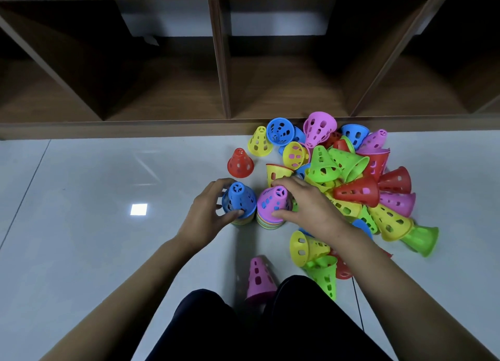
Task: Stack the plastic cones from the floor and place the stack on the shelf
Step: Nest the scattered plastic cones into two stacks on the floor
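Your left hand curls round the blue-topped stack and your right hand curls round the pink-topped stack. Both stand side by side on the floor, next to the loose cones. They look light, thin and slippery, so hold each stack low, near its wide rim

1. No text, label, brand, number or sign can be read anywhere in the view.
2. The plastic cones, right of centre, show only cut-out holes and plain colour.
3. A pale scrap in the shelf, upper left of the frame, is too small and blurred to tell whether it bears writing.
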